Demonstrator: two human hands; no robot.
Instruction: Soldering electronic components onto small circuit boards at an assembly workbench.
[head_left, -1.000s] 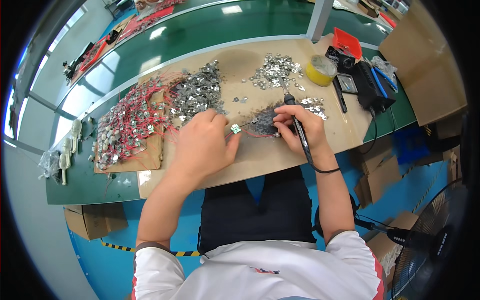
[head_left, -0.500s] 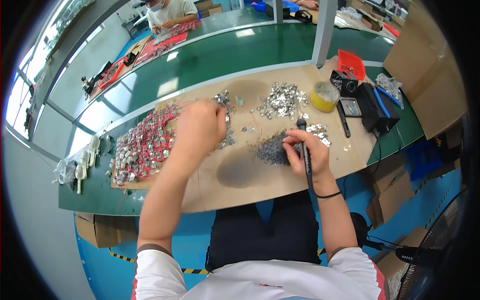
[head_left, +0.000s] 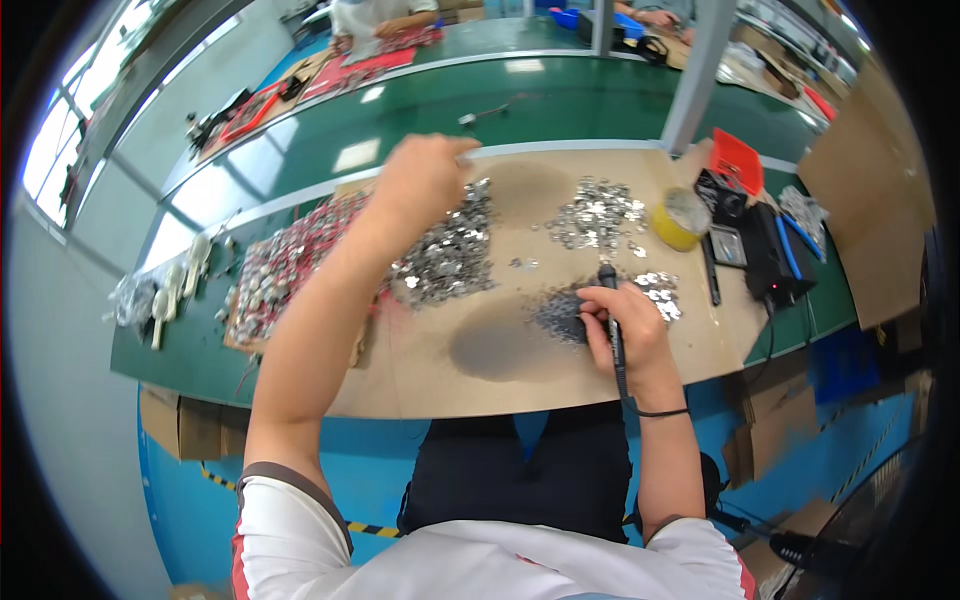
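My right hand [head_left: 640,325] is closed around a black soldering iron [head_left: 613,335], over a dark heap of small grey parts [head_left: 560,315]. My left hand [head_left: 425,180] is raised over the table's far edge, slightly blurred, with the index finger stretched out and nothing visible in it. Just beyond it, a small metal part with a thin wire [head_left: 467,119] lies on the green surface [head_left: 560,105]. Below the left hand spreads a pile of shiny metal pieces [head_left: 450,255]. Left of my forearm lie many wired parts with red leads [head_left: 285,270].
Silvery flat pieces [head_left: 595,212] lie beside a yellow tape roll [head_left: 680,220]. At the right stand a black soldering station [head_left: 775,260], blue-handled pliers [head_left: 790,245] and a red bin [head_left: 735,160]. A grey post [head_left: 695,90] rises at the far edge. Another person [head_left: 375,20] works opposite.
My left hand has moved up and away, and its index finger now points out. A wired part has appeared on the green surface. The right hand still holds the soldering iron. The view has shifted.
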